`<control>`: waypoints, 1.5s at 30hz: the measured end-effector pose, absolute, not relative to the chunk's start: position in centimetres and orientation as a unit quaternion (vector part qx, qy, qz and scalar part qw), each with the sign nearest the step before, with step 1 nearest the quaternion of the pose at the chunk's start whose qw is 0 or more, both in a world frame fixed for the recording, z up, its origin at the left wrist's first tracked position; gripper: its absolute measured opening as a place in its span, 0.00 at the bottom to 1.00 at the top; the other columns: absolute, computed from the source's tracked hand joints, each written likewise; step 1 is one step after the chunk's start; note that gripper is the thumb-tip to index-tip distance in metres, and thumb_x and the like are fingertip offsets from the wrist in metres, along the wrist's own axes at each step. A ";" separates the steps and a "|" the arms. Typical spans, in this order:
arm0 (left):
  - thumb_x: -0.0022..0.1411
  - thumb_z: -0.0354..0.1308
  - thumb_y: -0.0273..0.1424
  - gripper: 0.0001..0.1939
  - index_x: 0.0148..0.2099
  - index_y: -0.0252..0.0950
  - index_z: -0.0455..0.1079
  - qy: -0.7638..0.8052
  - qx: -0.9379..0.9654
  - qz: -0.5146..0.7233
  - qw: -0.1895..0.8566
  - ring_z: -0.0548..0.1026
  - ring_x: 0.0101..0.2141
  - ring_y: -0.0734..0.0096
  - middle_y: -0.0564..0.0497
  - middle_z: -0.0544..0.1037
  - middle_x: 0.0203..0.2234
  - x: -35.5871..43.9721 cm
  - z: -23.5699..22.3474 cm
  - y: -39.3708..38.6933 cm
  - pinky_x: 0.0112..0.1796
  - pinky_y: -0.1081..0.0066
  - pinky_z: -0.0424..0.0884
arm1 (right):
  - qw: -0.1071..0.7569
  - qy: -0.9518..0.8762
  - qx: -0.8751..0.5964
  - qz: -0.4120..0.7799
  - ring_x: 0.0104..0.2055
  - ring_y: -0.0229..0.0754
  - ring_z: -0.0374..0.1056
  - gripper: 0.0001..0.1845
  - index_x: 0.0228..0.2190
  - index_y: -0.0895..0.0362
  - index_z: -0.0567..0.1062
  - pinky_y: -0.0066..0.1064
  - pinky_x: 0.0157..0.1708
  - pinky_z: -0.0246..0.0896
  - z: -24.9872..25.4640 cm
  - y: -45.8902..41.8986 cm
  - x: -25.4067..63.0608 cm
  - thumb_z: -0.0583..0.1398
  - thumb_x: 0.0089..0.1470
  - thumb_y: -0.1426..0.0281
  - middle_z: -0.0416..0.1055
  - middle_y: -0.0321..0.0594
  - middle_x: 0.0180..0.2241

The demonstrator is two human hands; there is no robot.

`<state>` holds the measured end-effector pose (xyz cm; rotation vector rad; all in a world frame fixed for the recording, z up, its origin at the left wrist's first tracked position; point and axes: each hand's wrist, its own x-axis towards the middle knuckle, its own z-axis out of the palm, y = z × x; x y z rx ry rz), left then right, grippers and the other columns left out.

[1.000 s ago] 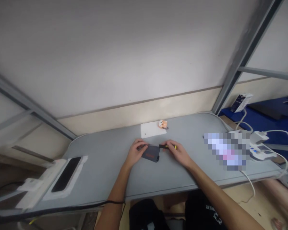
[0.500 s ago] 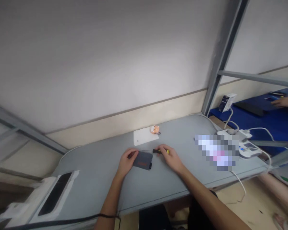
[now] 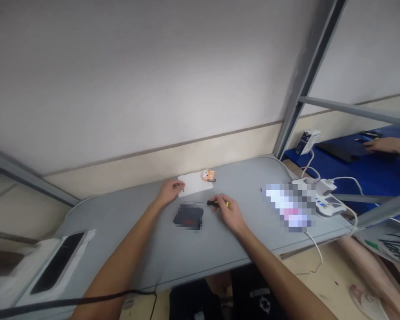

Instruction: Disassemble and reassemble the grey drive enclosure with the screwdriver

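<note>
Overlapping one edge of the white sheet [image 3: 195,184], left hand [image 3: 170,191] is narrow; right hand [image 3: 229,212] grips a screwdriver [image 3: 213,203].

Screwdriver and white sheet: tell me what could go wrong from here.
The tiny dark specks by the left hand on the white sheet might get brushed away, if loose. The screwdriver in the right hand has its thin shaft near the dark case and could scratch it. The black cable crossing the left forearm might snag.
</note>
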<state>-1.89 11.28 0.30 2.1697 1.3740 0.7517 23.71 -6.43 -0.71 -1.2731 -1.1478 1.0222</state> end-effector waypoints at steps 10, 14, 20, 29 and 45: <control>0.64 0.62 0.37 0.11 0.40 0.40 0.85 0.485 0.829 0.255 0.116 0.75 0.44 0.53 0.43 0.80 0.39 -1.4 -0.9 12.0 0.53 0.55 0.69 | 0.537 -0.482 -0.531 0.444 0.40 0.47 0.73 0.23 0.36 0.55 0.82 0.36 0.47 0.63 -0.5 -6.5 23.6 0.53 0.65 0.53 0.77 0.40 0.30; 0.63 0.64 0.37 0.09 0.41 0.43 0.85 0.455 0.850 0.236 0.124 0.75 0.46 0.54 0.44 0.80 0.40 -1.3 -0.5 12.4 0.55 0.55 0.68 | 0.554 -0.478 -0.521 0.440 0.39 0.46 0.73 0.23 0.36 0.55 0.81 0.36 0.48 0.63 -0.8 -6.3 23.6 0.54 0.65 0.54 0.76 0.38 0.29; 0.61 0.67 0.37 0.06 0.39 0.43 0.84 0.451 0.851 0.236 0.134 0.73 0.53 0.50 0.44 0.78 0.51 -1.1 0.1 12.4 0.62 0.49 0.62 | 0.550 -0.471 -0.527 0.444 0.39 0.45 0.73 0.22 0.36 0.56 0.81 0.35 0.46 0.63 -0.7 -6.2 23.7 0.54 0.65 0.54 0.76 0.38 0.28; 0.69 0.60 0.46 0.23 0.61 0.45 0.75 0.436 0.822 0.262 0.256 0.75 0.58 0.55 0.44 0.76 0.59 -4.9 -0.5 1.6 0.59 0.57 0.71 | 0.596 -0.420 -0.532 0.431 0.34 0.45 0.69 0.24 0.34 0.55 0.82 0.34 0.38 0.61 -0.9 -6.4 24.4 0.53 0.65 0.53 0.73 0.37 0.24; 0.54 0.76 0.38 0.33 0.61 0.47 0.74 0.435 0.818 0.279 0.254 0.72 0.58 0.51 0.45 0.78 0.55 -2.3 -0.8 -2.8 0.62 0.49 0.66 | 0.563 -0.471 -0.560 0.385 0.33 0.43 0.69 0.31 0.48 0.54 0.79 0.35 0.35 0.63 -1.7 -6.3 24.7 0.51 0.65 0.44 0.78 0.43 0.39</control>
